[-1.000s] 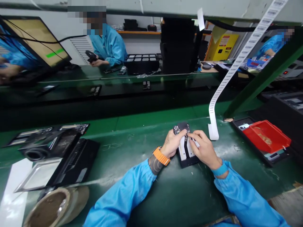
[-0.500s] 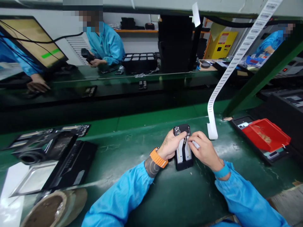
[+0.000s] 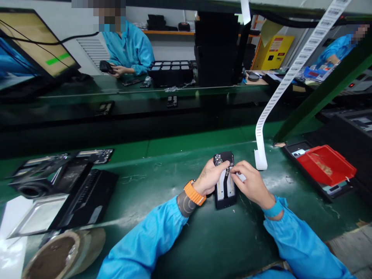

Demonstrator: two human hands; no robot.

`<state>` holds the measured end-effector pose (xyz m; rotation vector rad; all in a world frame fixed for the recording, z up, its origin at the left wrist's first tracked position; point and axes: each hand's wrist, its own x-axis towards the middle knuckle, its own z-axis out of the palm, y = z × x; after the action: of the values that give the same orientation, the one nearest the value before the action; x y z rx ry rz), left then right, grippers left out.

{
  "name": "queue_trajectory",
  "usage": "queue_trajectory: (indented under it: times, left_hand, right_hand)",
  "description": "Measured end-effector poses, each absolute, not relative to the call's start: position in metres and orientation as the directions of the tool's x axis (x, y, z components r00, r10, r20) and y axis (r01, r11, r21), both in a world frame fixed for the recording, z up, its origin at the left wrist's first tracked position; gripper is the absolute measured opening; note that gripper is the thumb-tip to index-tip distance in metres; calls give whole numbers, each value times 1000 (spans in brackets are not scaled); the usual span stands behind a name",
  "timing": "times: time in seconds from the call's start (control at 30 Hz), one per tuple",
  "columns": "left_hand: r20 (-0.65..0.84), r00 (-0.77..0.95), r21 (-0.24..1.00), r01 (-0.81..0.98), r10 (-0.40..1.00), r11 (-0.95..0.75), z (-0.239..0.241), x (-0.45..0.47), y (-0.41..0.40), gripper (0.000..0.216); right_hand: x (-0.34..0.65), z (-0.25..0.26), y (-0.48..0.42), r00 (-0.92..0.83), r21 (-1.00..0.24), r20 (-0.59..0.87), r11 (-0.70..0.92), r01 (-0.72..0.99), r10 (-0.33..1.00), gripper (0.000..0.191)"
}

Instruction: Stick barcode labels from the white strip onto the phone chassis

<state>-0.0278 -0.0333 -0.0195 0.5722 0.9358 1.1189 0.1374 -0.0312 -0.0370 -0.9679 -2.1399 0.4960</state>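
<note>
An opened phone [image 3: 226, 191] rests on the green bench, its inside facing up. Small circuit parts show at its top end, and a dark flex strip runs down between two pale panels. My left hand [image 3: 211, 176] grips the phone's left side, its thumb pressed near the upper middle. At the right edge, the fingers of my right hand [image 3: 249, 181] are pinched together against the phone. Whatever lies between those fingertips is too small to make out.
A red tray [image 3: 325, 166] sits in a black box at right. From above hangs a strip of barcode labels [image 3: 276, 93]. At left are a black box [image 3: 101, 197], phone parts and a round tub [image 3: 91, 246]. A co-worker [image 3: 130, 48] sits across the bench.
My hands and the phone stay almost where they were. The camera view has shifted slightly. At far left, a co-worker's hand that was over the bench is out of sight.
</note>
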Motion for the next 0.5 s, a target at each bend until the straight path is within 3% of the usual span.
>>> queue_trajectory:
  times: [0.27,0.4,0.5]
  left_hand:
    - [-307,144,854,-395,941,339,-24,-25,-37,31]
    - [-364,144,777,-498,920,386,-22,-28,-31,17]
    - [-433,70,696,-608,899,383,-21,-39,-19,9]
  right_hand:
    - [139,-25,-30,-526,-616,280,570,543,803,12]
    - [144,-17,-33,-608,-574,261,627,527,749,14]
    - [158,-6,-36,-663,-683,209,592,427,719,14]
